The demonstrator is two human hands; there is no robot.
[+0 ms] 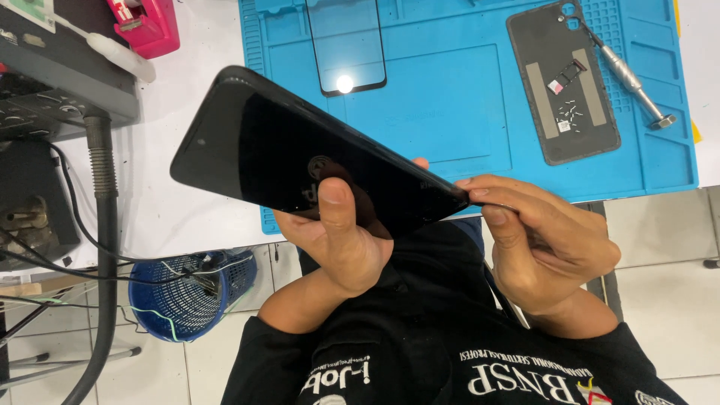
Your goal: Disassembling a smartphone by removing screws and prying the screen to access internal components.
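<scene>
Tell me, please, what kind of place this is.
Probably a phone repair bench: a blue repair mat, a removed phone back cover holding tiny screws, and a screwdriver.

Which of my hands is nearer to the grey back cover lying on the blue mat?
Right. The right hand pinches the phone corner just below the back cover; the left hand grips the phone's middle, farther left.
</scene>
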